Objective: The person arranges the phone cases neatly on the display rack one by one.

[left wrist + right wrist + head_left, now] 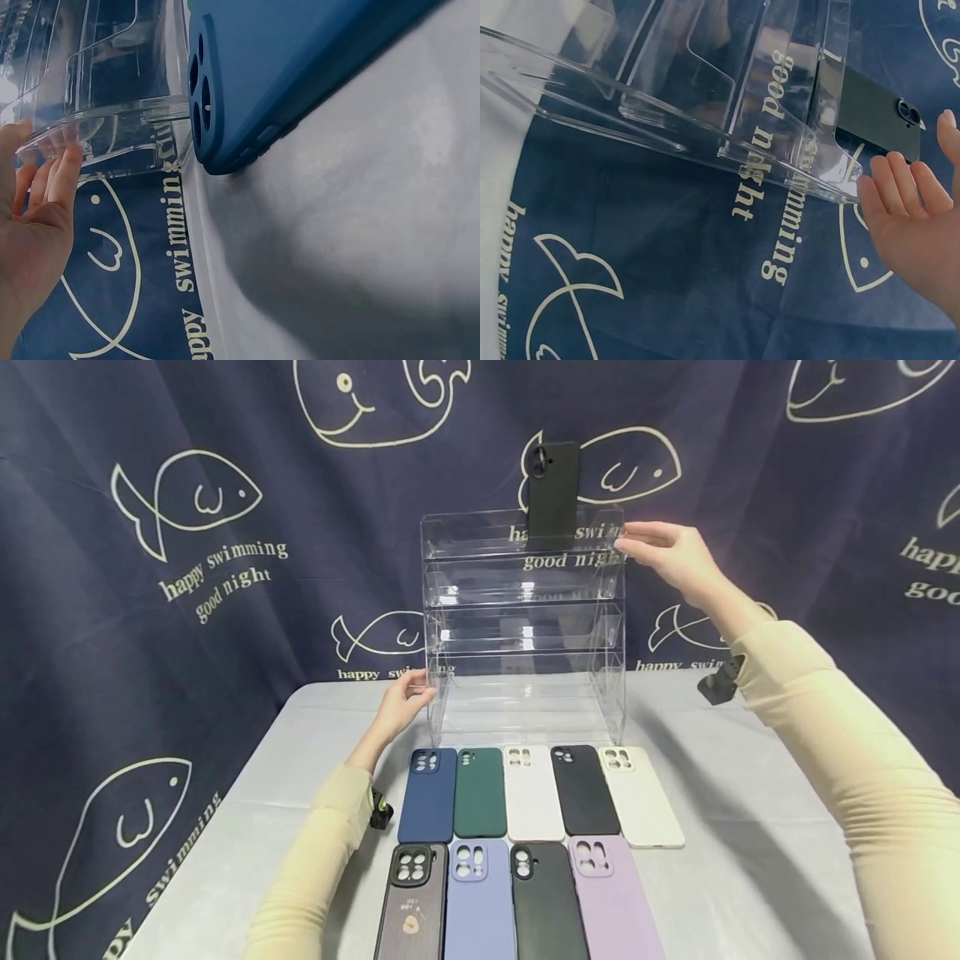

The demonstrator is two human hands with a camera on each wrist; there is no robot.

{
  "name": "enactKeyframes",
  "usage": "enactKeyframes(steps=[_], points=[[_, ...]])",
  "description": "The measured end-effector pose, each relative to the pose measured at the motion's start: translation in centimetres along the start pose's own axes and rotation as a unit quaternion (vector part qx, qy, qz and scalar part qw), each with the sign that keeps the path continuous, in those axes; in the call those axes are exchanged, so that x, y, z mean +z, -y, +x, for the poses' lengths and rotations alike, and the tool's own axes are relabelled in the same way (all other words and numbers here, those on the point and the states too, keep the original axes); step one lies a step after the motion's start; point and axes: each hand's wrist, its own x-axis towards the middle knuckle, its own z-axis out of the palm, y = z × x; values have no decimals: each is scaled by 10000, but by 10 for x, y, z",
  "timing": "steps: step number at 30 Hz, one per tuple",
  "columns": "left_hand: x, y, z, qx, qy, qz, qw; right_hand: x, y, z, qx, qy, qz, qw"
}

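Observation:
A clear tiered display rack [525, 685] stands at the back of the table, one dark phone case [553, 493] upright in its top tier. My left hand [405, 702] holds the rack's left side edge low down, thumb and fingers about the edge in the left wrist view. High on the right, my right hand [675, 556] touches the rack's top corner with extended fingertips, its thumb apart. Before the rack lie a blue case [427, 797], a green case [480, 793], a white case [534, 797], a black case [588, 793] and a cream case [645, 802].
A nearer row has a brownish case [412, 910] with a black camera frame, a periwinkle case [480, 910], a dark case [547, 902] and a lilac case [615, 902]. Behind the pale tablecloth [262, 827] hangs a navy fish-print curtain [247, 635].

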Motion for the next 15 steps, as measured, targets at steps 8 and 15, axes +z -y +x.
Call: enactKeyframes(steps=[8,15], points=[[-2,-1,3,151,63,-284,9995,-4,-4,-20,117,277,-467,9985],[5,9,-1,361,-142,210,9990,0,-12,-42,131,516,-725,9959]])
